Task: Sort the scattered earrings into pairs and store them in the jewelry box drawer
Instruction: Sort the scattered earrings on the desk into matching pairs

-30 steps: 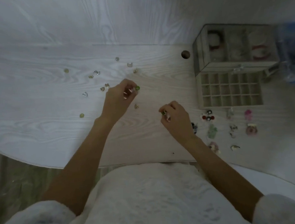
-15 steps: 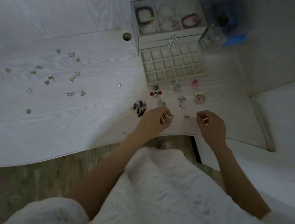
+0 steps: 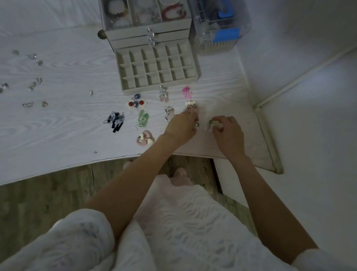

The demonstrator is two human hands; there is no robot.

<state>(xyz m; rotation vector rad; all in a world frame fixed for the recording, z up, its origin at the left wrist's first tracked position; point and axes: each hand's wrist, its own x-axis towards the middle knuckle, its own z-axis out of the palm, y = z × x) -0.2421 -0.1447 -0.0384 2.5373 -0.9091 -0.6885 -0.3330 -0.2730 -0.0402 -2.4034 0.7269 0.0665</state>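
Observation:
My left hand (image 3: pixel 182 126) pinches a small green earring (image 3: pixel 197 124) low over the white table (image 3: pixel 51 129), near its right front edge. My right hand (image 3: pixel 228 131) pinches a matching green earring (image 3: pixel 211 122) a few centimetres to the right. The beige jewelry box (image 3: pixel 145 21) stands at the back, its gridded drawer (image 3: pixel 158 67) pulled out and its cells showing nothing inside. Sorted pairs lie in front of the drawer: red-and-blue (image 3: pixel 136 103), blue-and-black (image 3: pixel 116 120), pale green (image 3: pixel 143 118), pink heart (image 3: pixel 145 138), bright pink (image 3: pixel 187 92), clear drops (image 3: pixel 163 93).
Several small loose earrings (image 3: pixel 30 86) are scattered over the left of the table. A clear plastic box with blue parts (image 3: pixel 221 22) stands right of the jewelry box. A white wall corner (image 3: pixel 267 98) bounds the table on the right. Wood floor shows below the table edge.
Both hands moved from the scattered earrings on the left to the sorted pairs at the right, each carrying a green earring. The view swung right with them.

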